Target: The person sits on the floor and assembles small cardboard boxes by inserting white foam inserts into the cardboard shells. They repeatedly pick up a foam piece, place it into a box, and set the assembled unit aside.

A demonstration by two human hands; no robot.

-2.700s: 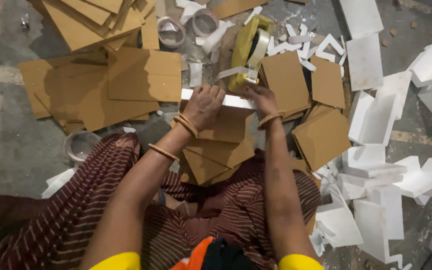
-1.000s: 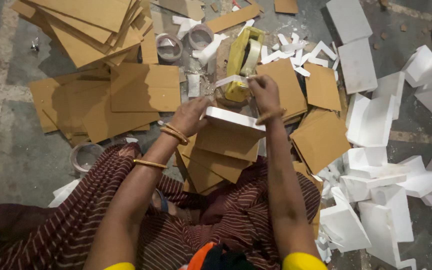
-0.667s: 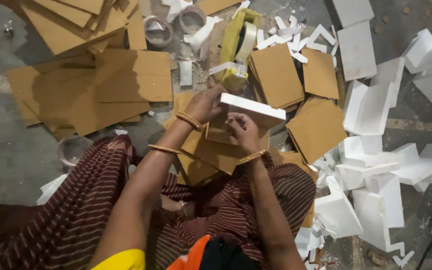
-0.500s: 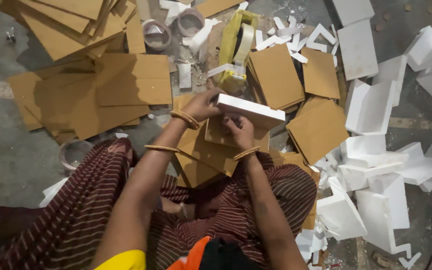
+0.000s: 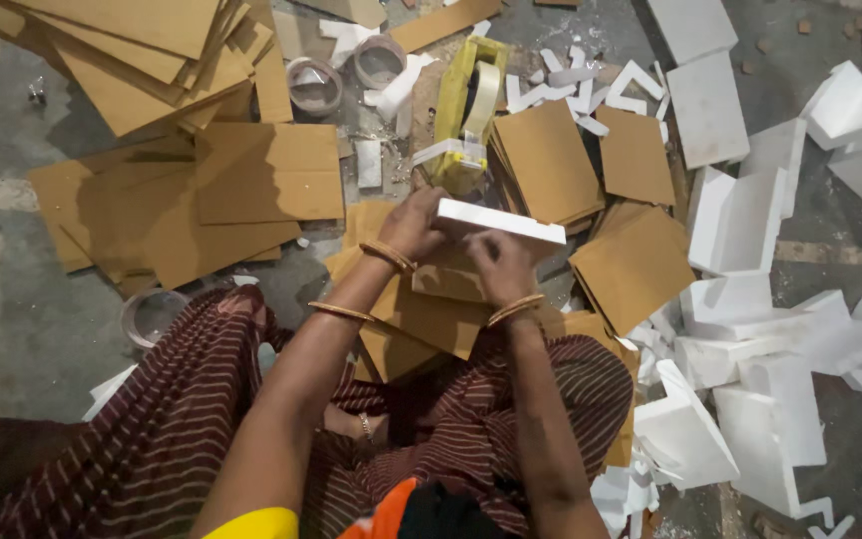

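Currently both hands clamp white foam slab [image 5: 501,221] against cardboard piece [image 5: 448,282]: left hand [image 5: 413,222] at end, right hand [image 5: 499,265] beneath. Wrapping unfinished; tape dispenser [image 5: 466,110] untouched on floor beyond.

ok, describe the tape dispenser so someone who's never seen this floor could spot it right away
Start at the person's two hands, left hand and right hand, gripping a white foam slab over cardboard pieces. Look straight past the slab, away from the person: the tape dispenser lies on the grey floor. It is the only yellow thing there, carrying a pale roll, among brown cardboard sheets and white foam scraps.
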